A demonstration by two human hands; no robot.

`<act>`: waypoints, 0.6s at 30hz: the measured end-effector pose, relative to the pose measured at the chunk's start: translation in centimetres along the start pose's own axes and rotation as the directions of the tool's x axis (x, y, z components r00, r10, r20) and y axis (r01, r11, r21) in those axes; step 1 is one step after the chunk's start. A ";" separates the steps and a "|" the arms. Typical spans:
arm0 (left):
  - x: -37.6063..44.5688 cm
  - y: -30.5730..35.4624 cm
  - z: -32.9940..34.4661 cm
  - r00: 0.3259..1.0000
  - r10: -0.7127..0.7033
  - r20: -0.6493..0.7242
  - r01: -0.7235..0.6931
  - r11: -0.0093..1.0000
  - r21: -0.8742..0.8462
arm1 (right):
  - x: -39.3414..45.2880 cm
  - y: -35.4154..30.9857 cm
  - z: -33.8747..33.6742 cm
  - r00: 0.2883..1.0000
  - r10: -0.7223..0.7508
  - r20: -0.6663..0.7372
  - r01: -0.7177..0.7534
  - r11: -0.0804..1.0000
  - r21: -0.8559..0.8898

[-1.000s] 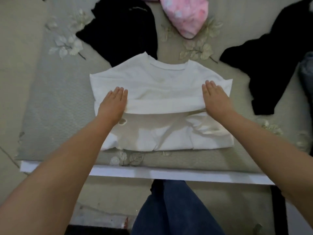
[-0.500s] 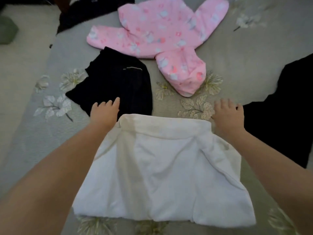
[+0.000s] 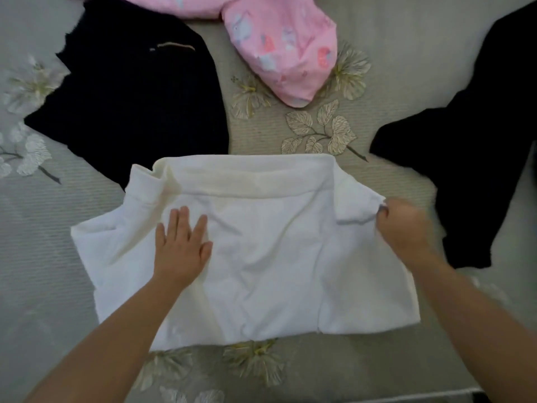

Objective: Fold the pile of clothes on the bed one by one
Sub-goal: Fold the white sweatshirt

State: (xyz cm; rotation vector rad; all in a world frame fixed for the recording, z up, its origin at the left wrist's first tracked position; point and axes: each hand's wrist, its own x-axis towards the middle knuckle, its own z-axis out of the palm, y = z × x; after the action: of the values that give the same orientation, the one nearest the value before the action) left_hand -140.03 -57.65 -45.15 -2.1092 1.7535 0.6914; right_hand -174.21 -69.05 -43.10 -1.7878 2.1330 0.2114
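I see the white shirt (image 3: 270, 251) lying partly folded in the middle of the bed (image 3: 43, 257), its far edge turned over into a thick band. My left hand (image 3: 181, 245) lies flat on the shirt's left half, fingers straight and slightly spread, palm pressing the cloth. My right hand (image 3: 404, 225) is at the shirt's right edge, fingers curled and pinching a bunched bit of fabric there; the cloth pulls into creases toward that grip.

Beyond the shirt I count 3 other garments. A black garment (image 3: 130, 97) lies at far left, its near edge tucked just behind the shirt's left corner. A pink printed garment (image 3: 284, 48) sits at top centre, apart from the shirt. A 2nd black garment (image 3: 470, 158) spreads at right, just beside my right hand; I cannot tell whether they touch. The bed cover is grey-beige with leaf and flower prints.
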 end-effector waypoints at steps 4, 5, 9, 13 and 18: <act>1.4 0.7 -0.5 0.990 0.091 -0.106 -0.094 0.995 -0.022 | 2.7 2.7 -2.2 0.930 0.362 -0.064 -0.361 0.932 0.023; 1.7 1.0 -0.6 0.987 0.098 -0.124 -0.101 0.995 -0.021 | 2.6 2.5 -1.9 0.921 0.386 -0.051 -0.384 0.922 0.038; 2.2 1.5 -1.0 0.982 0.069 -0.178 -0.084 0.993 -0.077 | -0.3 -1.0 0.3 0.993 -0.008 -0.121 0.004 0.999 -0.033; 2.2 -0.9 -1.2 0.952 0.071 -0.297 -0.087 0.995 -0.040 | -2.4 -3.2 2.9 0.879 -0.478 -0.007 0.474 0.874 -0.109; 2.8 -8.4 -1.3 0.912 -0.293 -0.286 0.277 0.956 -0.098 | -2.5 -1.7 4.8 0.927 -0.217 0.306 0.291 0.930 -0.223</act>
State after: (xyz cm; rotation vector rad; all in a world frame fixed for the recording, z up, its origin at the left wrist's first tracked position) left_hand -131.26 -58.91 -46.17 -2.5491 1.5233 0.3579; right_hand -171.34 -65.49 -46.49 -2.0251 1.7190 0.6656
